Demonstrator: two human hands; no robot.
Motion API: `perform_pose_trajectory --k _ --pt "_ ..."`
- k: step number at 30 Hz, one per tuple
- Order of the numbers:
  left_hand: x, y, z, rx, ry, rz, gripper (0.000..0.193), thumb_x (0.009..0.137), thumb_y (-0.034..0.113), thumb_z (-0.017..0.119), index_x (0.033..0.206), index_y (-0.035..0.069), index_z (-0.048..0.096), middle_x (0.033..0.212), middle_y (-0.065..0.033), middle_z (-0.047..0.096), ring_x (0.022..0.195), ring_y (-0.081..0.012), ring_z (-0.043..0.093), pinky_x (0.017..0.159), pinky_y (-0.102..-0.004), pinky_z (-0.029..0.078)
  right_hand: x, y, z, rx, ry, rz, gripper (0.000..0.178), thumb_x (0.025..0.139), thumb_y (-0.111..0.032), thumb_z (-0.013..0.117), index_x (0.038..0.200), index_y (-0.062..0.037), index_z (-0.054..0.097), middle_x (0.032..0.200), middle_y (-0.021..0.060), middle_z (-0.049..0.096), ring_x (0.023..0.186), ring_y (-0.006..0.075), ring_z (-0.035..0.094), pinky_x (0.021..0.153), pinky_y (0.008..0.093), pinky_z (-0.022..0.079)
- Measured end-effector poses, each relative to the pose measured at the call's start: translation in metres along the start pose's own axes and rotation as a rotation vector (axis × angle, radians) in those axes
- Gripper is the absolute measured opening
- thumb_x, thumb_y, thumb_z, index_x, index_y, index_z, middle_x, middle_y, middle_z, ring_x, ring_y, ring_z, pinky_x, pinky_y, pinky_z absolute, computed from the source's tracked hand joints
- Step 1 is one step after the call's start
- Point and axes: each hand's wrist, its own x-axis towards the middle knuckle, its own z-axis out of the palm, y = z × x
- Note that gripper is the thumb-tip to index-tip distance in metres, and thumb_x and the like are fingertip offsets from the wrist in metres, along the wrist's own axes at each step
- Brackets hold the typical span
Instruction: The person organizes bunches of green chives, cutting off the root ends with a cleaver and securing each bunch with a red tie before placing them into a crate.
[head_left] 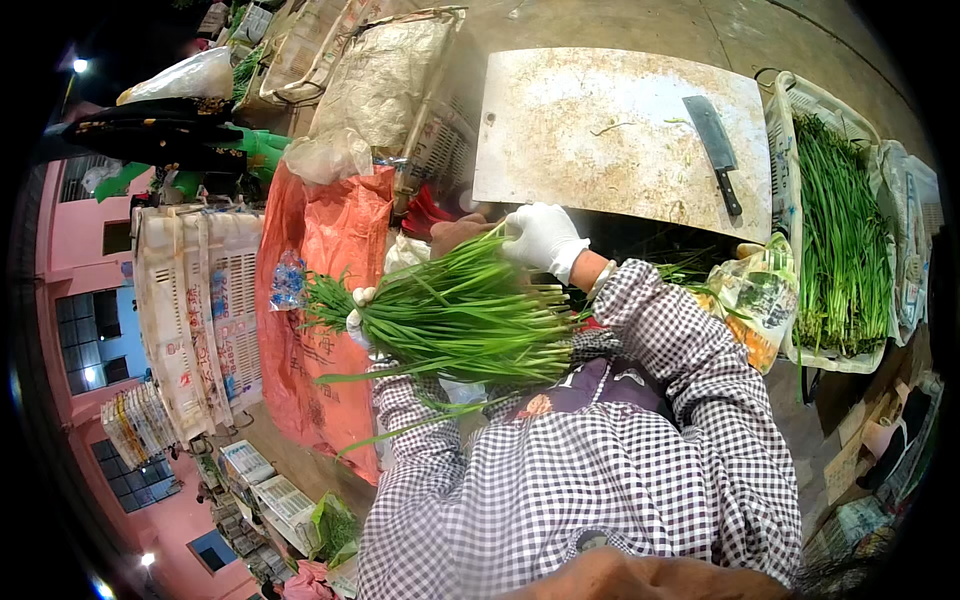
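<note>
A thick bunch of garlic chives (470,310) lies across in front of my chest, leaf tips to the left and pale stem ends to the right. My left hand (357,308), in a white glove, is closed around it near the leafy end; leaves hide most of the fingers. At the far side of the bunch is my white-gloved right hand (543,238). Its fingers are pinched together on a few green stalks that stick out there. One long leaf trails down from the bunch toward my left sleeve.
A stained white board (600,150) stands ahead, with a cleaver (714,150) and leaf scraps on it. To the right, a white crate (785,110) holds more chives (845,240). An orange sack (320,300) lies left, beside stacked white crates (190,310).
</note>
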Motion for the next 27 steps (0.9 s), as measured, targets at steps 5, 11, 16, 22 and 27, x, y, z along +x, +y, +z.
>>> perform_pose_trajectory --k 5,11,16,22,27 --pt "0.009 -0.010 0.012 0.012 -0.062 0.008 0.020 0.091 0.022 0.051 0.105 0.008 0.047 0.110 -0.0069 0.055 0.108 -0.0298 0.055 0.088 -0.0520 0.049 -0.004 0.009 0.010 -0.121 0.207 -0.066 0.020 0.069 -0.029 0.067 0.077 -0.0108 0.072 0.081 0.0130 0.067 0.081 0.0326 0.062 0.074 0.0419 0.049" --pt "-0.003 0.005 0.010 0.135 0.075 0.037 0.020 0.086 0.021 0.055 0.099 0.010 0.046 0.099 -0.0051 0.050 0.095 -0.0267 0.055 0.086 -0.0483 0.049 -0.002 0.005 0.011 0.144 0.222 -0.094 0.023 0.068 -0.030 0.069 0.079 -0.0097 0.072 0.080 0.0127 0.066 0.082 0.0330 0.061 0.073 0.0435 0.048" --pt "0.001 0.004 0.010 0.118 0.061 0.044 0.020 0.086 0.020 0.056 0.099 0.010 0.046 0.100 -0.0058 0.052 0.093 -0.0270 0.057 0.083 -0.0478 0.050 -0.005 0.007 0.006 -0.146 0.289 -0.078 0.016 0.068 -0.024 0.069 0.075 -0.0090 0.071 0.079 0.0129 0.065 0.083 0.0321 0.060 0.075 0.0442 0.046" --pt "-0.005 0.006 0.015 0.175 0.100 0.059 0.017 0.087 0.021 0.053 0.098 0.010 0.048 0.099 -0.0051 0.054 0.094 -0.0274 0.058 0.080 -0.0487 0.052 -0.010 0.060 -0.001 -0.443 0.252 0.032 0.013 0.071 -0.020 0.068 0.076 -0.0089 0.070 0.082 0.0113 0.065 0.084 0.0307 0.061 0.074 0.0436 0.046" --pt "-0.002 0.010 0.008 0.137 0.099 0.021 0.016 0.085 0.020 0.054 0.095 0.010 0.047 0.096 -0.0040 0.052 0.091 -0.0254 0.056 0.079 -0.0465 0.051 -0.039 0.165 0.006 -0.983 0.142 0.293 0.020 0.087 -0.019 0.056 0.082 -0.0114 0.073 0.084 0.0082 0.069 0.086 0.0242 0.064 0.074 0.0409 0.049"
